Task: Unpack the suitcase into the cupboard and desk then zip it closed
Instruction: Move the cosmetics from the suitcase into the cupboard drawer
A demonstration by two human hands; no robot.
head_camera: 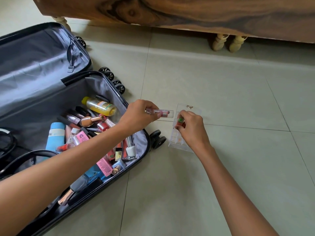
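Black hard-shell suitcase (42, 106) lies open on the tiled floor (221, 176) at near left, its grey lining heaped with cosmetics (100, 126). Just right, my left grip (138, 114) pinches a clear pink-filled tube (160, 113). My right grip (191, 129) pinches a small red-and-green stick (180, 121) over a clear acrylic organiser (178, 144). Far off stands the wooden cupboard (170, 12).

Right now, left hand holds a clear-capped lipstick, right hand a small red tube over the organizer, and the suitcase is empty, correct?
Not empty: the head view shows the suitcase holding many cosmetics, among them a yellow bottle. The rest is right.
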